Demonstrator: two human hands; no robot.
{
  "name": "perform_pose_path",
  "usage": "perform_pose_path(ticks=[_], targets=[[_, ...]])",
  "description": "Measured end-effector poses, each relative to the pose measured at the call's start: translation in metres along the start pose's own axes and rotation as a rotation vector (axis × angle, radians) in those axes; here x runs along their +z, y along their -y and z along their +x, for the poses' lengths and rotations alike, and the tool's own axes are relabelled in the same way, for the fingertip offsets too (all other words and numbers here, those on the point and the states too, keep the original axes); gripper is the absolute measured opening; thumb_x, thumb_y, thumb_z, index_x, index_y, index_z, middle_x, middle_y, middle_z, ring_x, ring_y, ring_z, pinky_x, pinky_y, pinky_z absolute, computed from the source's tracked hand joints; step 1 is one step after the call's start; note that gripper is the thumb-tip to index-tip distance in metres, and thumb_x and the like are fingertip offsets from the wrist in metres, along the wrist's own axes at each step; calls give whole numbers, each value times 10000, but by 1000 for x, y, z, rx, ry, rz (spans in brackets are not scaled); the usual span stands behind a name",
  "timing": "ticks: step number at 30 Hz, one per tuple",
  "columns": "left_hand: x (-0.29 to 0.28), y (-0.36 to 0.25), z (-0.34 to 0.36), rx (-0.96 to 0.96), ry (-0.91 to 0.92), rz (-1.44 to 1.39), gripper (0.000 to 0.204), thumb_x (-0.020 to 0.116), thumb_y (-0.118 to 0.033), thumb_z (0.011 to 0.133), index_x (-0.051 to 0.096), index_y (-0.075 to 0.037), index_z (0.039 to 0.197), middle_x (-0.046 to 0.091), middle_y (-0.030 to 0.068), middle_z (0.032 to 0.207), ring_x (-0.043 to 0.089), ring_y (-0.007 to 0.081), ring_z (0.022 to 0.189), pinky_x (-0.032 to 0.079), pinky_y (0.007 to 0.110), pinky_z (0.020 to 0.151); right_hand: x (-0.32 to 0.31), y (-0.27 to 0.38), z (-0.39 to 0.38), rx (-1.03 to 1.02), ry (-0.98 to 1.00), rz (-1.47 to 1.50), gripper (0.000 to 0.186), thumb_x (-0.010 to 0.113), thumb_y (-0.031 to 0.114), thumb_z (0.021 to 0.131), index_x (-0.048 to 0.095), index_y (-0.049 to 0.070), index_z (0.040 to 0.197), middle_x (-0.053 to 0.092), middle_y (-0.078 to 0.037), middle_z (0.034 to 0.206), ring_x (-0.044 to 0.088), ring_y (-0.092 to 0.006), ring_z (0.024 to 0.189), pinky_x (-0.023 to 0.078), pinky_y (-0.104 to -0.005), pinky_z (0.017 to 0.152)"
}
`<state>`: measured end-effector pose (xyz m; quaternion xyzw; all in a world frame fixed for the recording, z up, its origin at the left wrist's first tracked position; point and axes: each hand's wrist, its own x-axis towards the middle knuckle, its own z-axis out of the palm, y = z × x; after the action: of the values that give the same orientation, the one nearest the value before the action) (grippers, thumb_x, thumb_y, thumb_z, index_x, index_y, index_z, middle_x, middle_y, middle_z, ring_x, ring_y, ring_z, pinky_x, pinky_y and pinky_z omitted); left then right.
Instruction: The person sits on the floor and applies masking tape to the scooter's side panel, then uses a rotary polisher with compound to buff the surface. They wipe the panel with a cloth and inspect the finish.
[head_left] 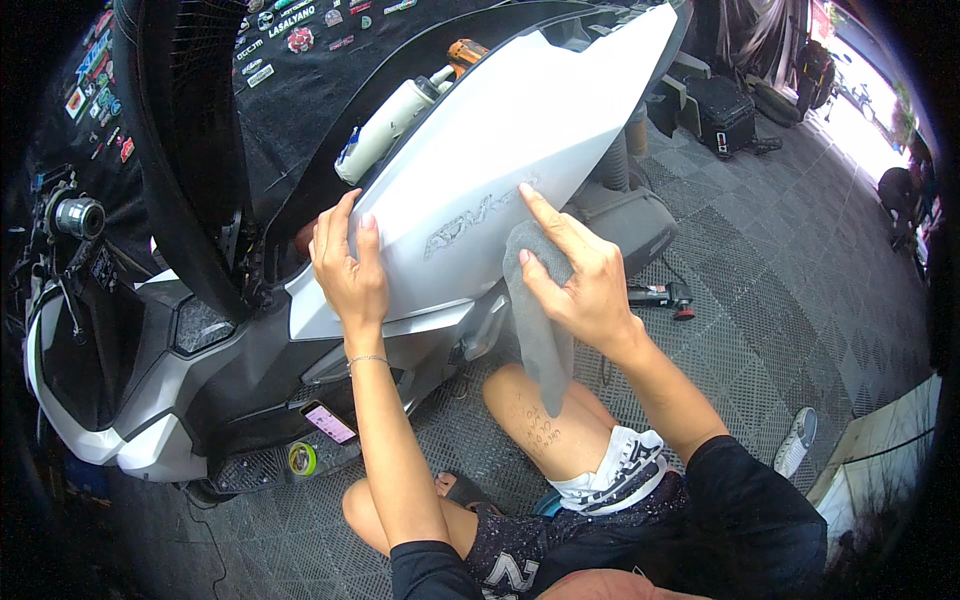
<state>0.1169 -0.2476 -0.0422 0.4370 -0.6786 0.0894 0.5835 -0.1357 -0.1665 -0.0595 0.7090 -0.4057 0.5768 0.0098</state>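
Grey patterned floor tiles (780, 290) covered a workshop, with daylight coming in at the far right. A person sat low on this floor, knees bent, facing the side of a white and grey scooter (150, 400).

Their left hand (350, 270) lay flat against a large white body panel (520, 150) of the scooter, fingers together and pointing up, palm pressed on the panel's lower left part. This grip was spread flat, closed around nothing.

Their right hand (585, 285) was just to the right of the left one, also against the panel. Its forefinger was stretched out and touched the panel beside raised grey lettering, which sat between the two hands. The thumb and remaining fingers pinched a grey cloth (540, 330); the cloth hung down from that grip toward the person's bare knee.

Above the left hand, behind the top edge of the panel, a white spray bottle (385, 125) lay tilted in the open seat compartment, and an orange-tipped tool (465, 50) was beyond it. Below the left hand, on the scooter's footboard, rested a phone with a pink screen (328, 422) and, just left of it, a roll of yellow tape (302, 458). To the right of the right hand, a small black and red tool (665, 295) lay on the floor. Farther beyond it, a black case (725, 115) stood on the tiles. A white shoe (797, 440) lay on the floor near the person's right elbow.
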Motion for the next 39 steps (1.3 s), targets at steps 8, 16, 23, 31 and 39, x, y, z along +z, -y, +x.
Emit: perform_pose_path(ticks=[8,16,23,31,39], targets=[[0,-3,1,16,-5,6,369,572,-298,972,710,-54,1211,687,144,1135,616,305,1057,425,385,963,0,-3,-1,-22,-34,-34,658,685,117,848,541,73,1489,672,-158,921,672,-336,699,552,-405,655],[0,-1,0,30,-17,5,365,574,-293,971,712,-51,1207,690,145,1119,623,309,1043,425,382,956,-6,1,-2,5,21,-111,669,688,127,851,531,89,1500,644,-139,878,659,-326,681,550,-410,644],[1,1,0,1,-8,0,375,578,-314,970,716,-61,1210,693,136,1133,618,306,1059,432,387,960,-4,-1,-3,-10,13,-63,667,688,124,855,526,81,1501,646,-146,874,656,-329,673,543,-413,639],[1,0,-1,-9,-3,-3,382,574,-321,970,716,-70,1221,692,136,1148,615,304,1074,429,392,983,1,2,0,-30,27,-43,657,682,120,866,524,89,1503,643,-155,868,653,-333,669,542,-418,638],[-1,-3,0,16,0,28,381,564,-286,985,708,-32,1230,688,139,1128,628,280,1062,445,378,978,8,1,-4,-38,37,0,635,663,103,888,521,92,1507,634,-146,864,635,-326,654,532,-424,628]])
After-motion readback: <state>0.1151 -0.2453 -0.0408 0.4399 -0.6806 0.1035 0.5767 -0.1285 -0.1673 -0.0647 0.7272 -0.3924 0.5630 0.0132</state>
